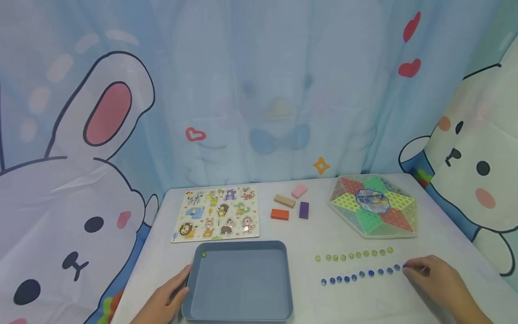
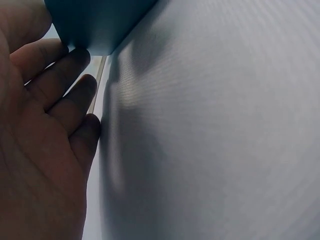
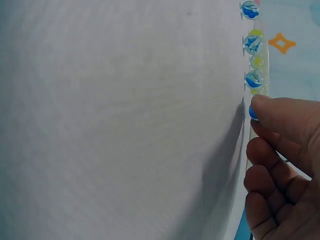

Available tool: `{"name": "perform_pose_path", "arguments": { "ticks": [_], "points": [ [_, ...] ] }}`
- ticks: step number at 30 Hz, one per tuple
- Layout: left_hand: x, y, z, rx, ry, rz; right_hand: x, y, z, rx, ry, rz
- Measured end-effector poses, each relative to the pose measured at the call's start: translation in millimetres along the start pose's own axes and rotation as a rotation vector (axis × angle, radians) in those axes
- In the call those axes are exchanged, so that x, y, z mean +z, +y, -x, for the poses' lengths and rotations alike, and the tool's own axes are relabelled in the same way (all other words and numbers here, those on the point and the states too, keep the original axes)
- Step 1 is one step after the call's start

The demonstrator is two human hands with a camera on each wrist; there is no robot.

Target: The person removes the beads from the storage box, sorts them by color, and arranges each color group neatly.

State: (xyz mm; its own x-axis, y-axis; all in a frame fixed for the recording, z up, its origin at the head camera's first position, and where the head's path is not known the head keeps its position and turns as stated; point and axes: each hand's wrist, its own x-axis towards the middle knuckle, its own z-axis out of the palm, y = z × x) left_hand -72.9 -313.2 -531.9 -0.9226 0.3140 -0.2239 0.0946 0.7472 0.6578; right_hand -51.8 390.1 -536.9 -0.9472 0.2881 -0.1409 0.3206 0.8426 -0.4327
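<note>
In the head view my right hand (image 1: 439, 279) is at the right end of a row of blue marbles (image 1: 354, 277). Its thumb and forefinger pinch one blue marble (image 3: 253, 112), mostly hidden by the fingers in the right wrist view. Behind that row runs a line of yellow-green marbles (image 1: 351, 255). My left hand (image 1: 166, 297) rests against the left side of a blue-grey tray (image 1: 238, 288), fingers loosely bent, the fingertips (image 2: 80, 55) at its outer wall. A single green marble (image 1: 203, 254) lies in the tray's far left corner.
Behind the tray lies an animal picture puzzle board (image 1: 216, 213). Several small blocks, among them an orange block (image 1: 280, 214) and a purple block (image 1: 304, 210), are at the back middle. A hexagonal Chinese checkers board (image 1: 374, 207) lies back right. A printed curtain (image 1: 267, 90) hangs behind the table.
</note>
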Motion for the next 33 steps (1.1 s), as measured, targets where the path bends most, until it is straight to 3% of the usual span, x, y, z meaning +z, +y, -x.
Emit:
{"name": "perform_pose_path", "arguments": {
  "ticks": [9,12,17,20,23,28,33],
  "points": [
    [0.3,-2.5,0.4,-0.005,0.0,0.009,3,-1,-3,-0.024,-0.001,0.014],
    [0.4,-2.1,0.4,-0.009,-0.001,0.013,-1,-2,-2,0.022,-0.014,0.002],
    [1.3,-1.6,-0.9,-0.001,0.012,-0.007,-22,-16,8,-0.029,0.076,-0.007],
    [1.3,-1.3,-0.8,0.013,0.025,-0.009,-29,-45,18,-0.162,0.161,0.003],
    [1.1,-1.0,-0.4,0.033,0.043,-0.018,-25,-88,28,-0.277,0.175,-0.009],
    [1.5,-0.9,-0.7,0.043,0.056,-0.035,-4,-168,39,-0.471,0.119,-0.08],
    [3.1,-1.7,-0.8,0.023,0.058,-0.032,23,-241,43,-0.645,0.009,-0.106]
  ]
}}
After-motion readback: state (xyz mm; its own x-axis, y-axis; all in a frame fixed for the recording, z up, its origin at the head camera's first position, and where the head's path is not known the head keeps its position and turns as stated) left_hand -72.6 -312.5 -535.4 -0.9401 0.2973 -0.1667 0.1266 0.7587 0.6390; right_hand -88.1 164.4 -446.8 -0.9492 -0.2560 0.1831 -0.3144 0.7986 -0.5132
